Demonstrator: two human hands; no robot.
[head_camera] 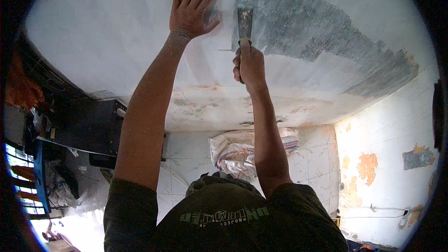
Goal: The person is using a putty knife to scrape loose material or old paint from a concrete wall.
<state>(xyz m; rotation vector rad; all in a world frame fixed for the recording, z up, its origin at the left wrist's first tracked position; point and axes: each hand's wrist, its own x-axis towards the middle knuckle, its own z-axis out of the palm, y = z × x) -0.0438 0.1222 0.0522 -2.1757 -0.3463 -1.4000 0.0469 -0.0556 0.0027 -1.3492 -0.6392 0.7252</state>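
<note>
My left hand [192, 12] lies against the painted wall [115, 35], palm toward it, fingers apart and nothing held. In my right hand [253, 64] is a putty knife [245, 24], gripped by its dark handle with the thumb along it. The blade points up, over the left border of a large grey bare patch [297, 21] where pale paint is gone. Whether the blade edge touches the wall is hard to tell. Ragged paint edges bound the patch, which stretches right toward the corner.
Below, a crumpled woven plastic sack [232, 150] lies on the tiled floor [189, 147] by the wall base. Dark furniture [91, 122] stands at left, near a barred window [24, 175]. The right wall has peeling orange patches [367, 168] and a cable [378, 217].
</note>
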